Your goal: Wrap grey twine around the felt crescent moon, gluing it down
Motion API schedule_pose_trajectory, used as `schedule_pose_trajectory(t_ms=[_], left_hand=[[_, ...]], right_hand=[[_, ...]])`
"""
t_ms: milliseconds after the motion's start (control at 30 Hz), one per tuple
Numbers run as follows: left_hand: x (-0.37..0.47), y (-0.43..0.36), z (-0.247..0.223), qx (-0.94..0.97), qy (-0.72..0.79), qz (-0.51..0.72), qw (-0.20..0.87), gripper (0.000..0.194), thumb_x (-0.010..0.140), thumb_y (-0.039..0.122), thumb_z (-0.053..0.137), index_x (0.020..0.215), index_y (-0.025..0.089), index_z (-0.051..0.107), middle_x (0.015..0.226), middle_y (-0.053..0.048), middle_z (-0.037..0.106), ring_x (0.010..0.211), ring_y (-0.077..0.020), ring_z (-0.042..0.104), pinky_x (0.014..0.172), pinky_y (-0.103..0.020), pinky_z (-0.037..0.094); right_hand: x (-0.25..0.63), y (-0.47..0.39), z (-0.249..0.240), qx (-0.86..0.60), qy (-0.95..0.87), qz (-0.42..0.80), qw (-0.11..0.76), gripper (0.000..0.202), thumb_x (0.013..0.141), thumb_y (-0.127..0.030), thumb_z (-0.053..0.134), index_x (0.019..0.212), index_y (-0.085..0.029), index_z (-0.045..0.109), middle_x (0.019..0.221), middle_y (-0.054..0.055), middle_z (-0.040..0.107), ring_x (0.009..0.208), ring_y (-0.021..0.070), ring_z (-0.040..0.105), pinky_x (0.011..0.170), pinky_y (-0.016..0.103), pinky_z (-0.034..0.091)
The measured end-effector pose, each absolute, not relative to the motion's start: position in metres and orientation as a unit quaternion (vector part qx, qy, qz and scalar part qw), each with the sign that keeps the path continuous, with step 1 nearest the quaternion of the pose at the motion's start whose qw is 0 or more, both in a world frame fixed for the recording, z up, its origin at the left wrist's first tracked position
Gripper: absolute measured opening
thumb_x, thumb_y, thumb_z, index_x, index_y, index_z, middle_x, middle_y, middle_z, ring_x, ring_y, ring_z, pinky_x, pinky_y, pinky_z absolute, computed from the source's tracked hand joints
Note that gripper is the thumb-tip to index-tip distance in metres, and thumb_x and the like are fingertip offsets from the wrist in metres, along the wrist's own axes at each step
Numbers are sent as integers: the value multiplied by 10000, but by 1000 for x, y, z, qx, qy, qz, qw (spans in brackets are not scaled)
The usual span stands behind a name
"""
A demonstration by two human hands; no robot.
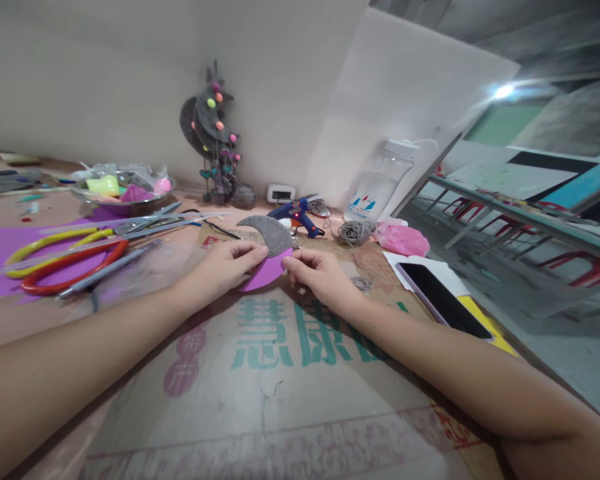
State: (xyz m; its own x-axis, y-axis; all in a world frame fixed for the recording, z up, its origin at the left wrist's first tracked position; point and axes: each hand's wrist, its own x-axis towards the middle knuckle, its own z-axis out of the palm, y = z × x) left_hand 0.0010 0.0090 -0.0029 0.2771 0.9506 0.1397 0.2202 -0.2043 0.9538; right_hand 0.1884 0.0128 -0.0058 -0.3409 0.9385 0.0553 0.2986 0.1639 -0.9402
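A crescent (273,235), its upper part wrapped in grey yarn and its lower part bare purple (266,275), is held above the printed cardboard (260,413). My left hand (235,261) pinches it at its left edge, thumb against the grey wrapping. On the other side my right hand (313,272) closes thumb and fingers at the purple edge, near where the yarn wrapping ends. A ball of grey yarn (356,231) lies behind my right hand, with loose strands trailing down to the cardboard.
Behind the crescent is a blue glue gun (300,215). Scissors with red (75,268) and yellow handles lie left, before a metal bowl (125,205). Yarn-covered moons (207,123) hang at the wall. A bottle (377,183), pink plastic (403,239) and a phone (443,300) are right.
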Motion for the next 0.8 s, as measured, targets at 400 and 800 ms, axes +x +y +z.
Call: schedule_pose_trajectory(t_ms=[400,800], left_hand=[[1,8,-4,673,436,406,439,316,820,411,514,612,174,508,555,45,417,506,-91,367,473,-213,294],[-1,13,-9,635,492,436,406,344,765,463,587,599,169,519,561,38,479,515,-94,432,476,-210,317]], right_hand=[[189,13,-6,-442,-681,466,351,293,776,-441,600,689,-164,557,556,-50,491,454,55,424,412,179,345],[189,11,-2,-446,-716,434,316,336,806,-461,556,668,-157,586,532,-44,496,438,64,422,419,196,321]])
